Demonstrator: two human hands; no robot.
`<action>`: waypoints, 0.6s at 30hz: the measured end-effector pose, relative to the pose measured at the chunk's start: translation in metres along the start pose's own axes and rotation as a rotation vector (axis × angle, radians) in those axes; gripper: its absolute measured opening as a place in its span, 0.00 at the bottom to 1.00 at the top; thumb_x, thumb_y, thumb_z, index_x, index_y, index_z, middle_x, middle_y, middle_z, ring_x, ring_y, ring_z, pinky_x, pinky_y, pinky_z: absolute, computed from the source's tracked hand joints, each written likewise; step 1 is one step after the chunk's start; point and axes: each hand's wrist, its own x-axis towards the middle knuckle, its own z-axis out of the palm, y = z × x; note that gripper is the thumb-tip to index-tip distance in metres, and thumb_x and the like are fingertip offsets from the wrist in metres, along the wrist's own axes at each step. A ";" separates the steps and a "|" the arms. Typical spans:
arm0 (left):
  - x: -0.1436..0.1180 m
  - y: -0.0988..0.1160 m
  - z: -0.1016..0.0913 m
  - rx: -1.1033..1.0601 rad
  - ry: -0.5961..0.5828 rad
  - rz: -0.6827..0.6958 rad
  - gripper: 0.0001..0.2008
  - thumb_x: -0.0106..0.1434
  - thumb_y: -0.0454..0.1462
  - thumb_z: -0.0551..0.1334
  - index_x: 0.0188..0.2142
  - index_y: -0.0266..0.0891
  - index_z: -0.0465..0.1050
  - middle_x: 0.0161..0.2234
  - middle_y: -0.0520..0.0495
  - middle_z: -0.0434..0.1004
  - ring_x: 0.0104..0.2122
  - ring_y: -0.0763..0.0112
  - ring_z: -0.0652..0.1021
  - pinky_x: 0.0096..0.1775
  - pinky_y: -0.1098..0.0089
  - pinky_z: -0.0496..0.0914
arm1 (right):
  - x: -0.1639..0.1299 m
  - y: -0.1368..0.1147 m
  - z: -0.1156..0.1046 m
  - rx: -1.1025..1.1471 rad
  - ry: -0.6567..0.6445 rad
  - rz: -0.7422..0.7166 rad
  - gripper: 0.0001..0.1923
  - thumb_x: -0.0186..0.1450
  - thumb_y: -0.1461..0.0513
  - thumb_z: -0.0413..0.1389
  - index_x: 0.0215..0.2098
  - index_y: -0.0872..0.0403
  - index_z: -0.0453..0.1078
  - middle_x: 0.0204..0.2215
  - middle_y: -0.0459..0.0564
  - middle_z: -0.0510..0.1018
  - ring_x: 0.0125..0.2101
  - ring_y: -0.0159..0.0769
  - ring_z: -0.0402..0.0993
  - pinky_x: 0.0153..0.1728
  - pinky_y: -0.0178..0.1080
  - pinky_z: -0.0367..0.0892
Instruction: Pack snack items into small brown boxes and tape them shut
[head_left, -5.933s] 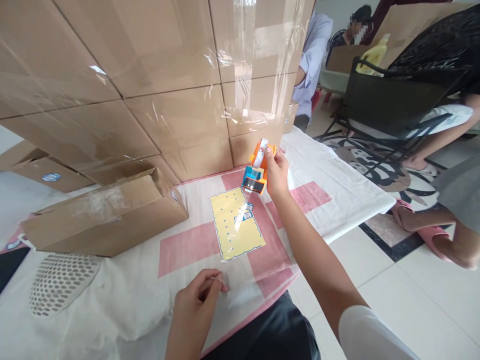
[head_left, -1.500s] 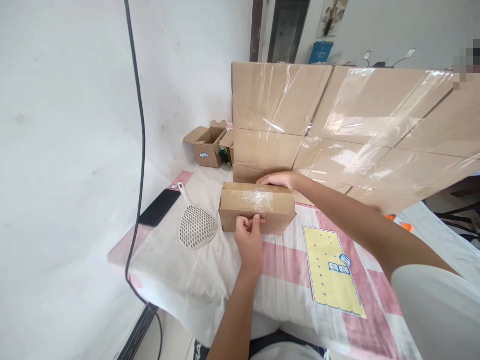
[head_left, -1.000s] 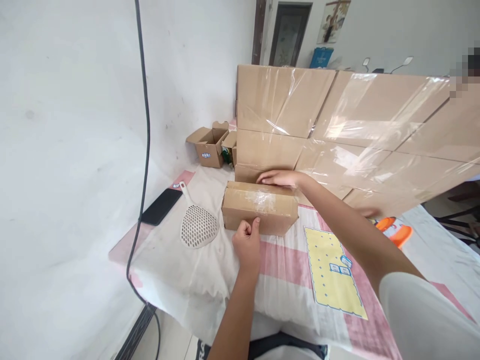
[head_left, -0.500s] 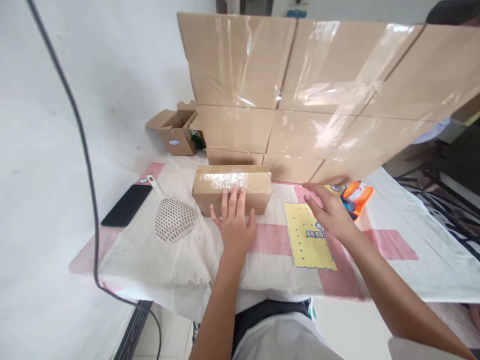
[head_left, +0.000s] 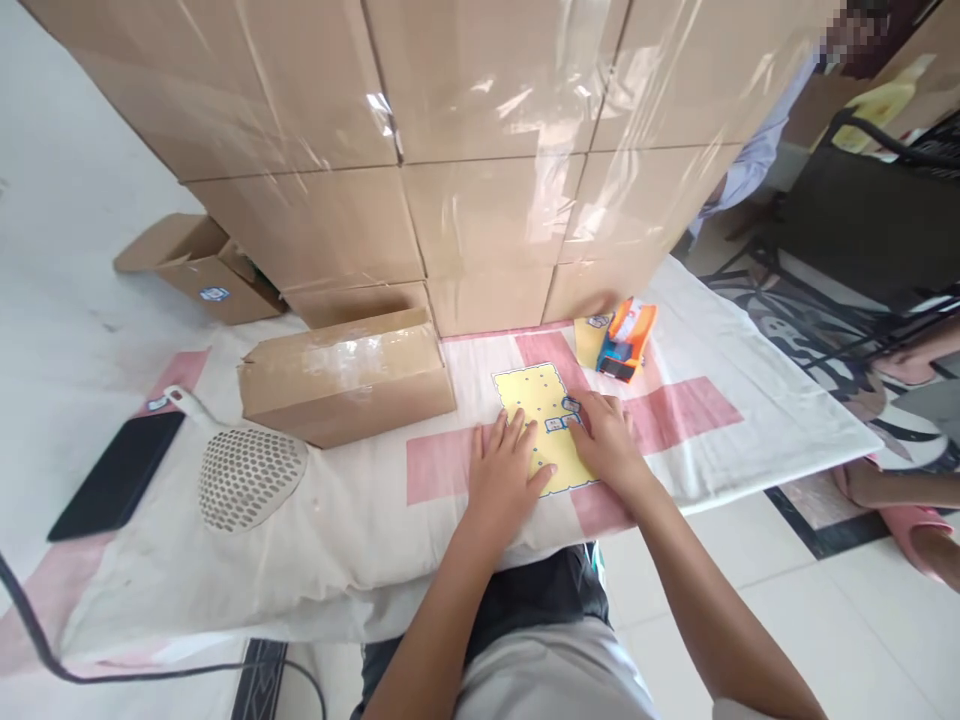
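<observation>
Both hands rest on a yellow sticker sheet that lies flat on the white and pink cloth covering the table, near its front edge. The left hand lies open and flat, palm down, on the sheet's left edge, holding nothing. The right hand sits on the sheet's right side with its fingers spread and bent down onto the small blue and white stickers there; whether it pinches one cannot be told. Just beyond the sheet, to the right, an orange tape dispenser lies on the cloth. To the left a long taped cardboard box lies on its side, apart from the hands. Further left are a white perforated scoop and a black phone. Behind everything rises a stack of taped cardboard boxes, with an open small box at its left. A black chair stands on the right.
</observation>
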 end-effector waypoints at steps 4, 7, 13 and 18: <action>-0.001 -0.003 0.000 0.021 -0.002 -0.006 0.28 0.71 0.49 0.56 0.68 0.47 0.61 0.73 0.49 0.54 0.73 0.55 0.53 0.71 0.41 0.49 | 0.016 0.004 -0.007 -0.019 -0.120 -0.010 0.22 0.65 0.65 0.52 0.57 0.54 0.70 0.49 0.59 0.77 0.51 0.54 0.69 0.53 0.56 0.65; -0.003 -0.004 0.000 0.029 0.019 0.000 0.27 0.71 0.49 0.56 0.67 0.48 0.62 0.72 0.48 0.56 0.73 0.56 0.54 0.71 0.43 0.49 | 0.021 0.007 -0.011 -0.003 -0.137 -0.077 0.18 0.65 0.67 0.51 0.53 0.56 0.71 0.46 0.58 0.78 0.46 0.48 0.73 0.49 0.48 0.67; -0.005 -0.004 0.000 0.011 0.058 -0.005 0.23 0.71 0.46 0.58 0.64 0.46 0.66 0.71 0.47 0.60 0.72 0.56 0.57 0.70 0.44 0.51 | 0.019 0.013 -0.013 0.069 -0.159 -0.171 0.12 0.67 0.68 0.49 0.46 0.56 0.71 0.38 0.53 0.78 0.37 0.40 0.74 0.40 0.41 0.66; -0.006 -0.006 0.000 -0.043 0.108 -0.007 0.18 0.72 0.43 0.58 0.59 0.46 0.70 0.68 0.49 0.65 0.70 0.59 0.60 0.70 0.47 0.51 | 0.017 0.012 -0.016 0.032 -0.145 -0.103 0.07 0.66 0.67 0.51 0.40 0.55 0.70 0.40 0.54 0.75 0.36 0.40 0.72 0.39 0.41 0.65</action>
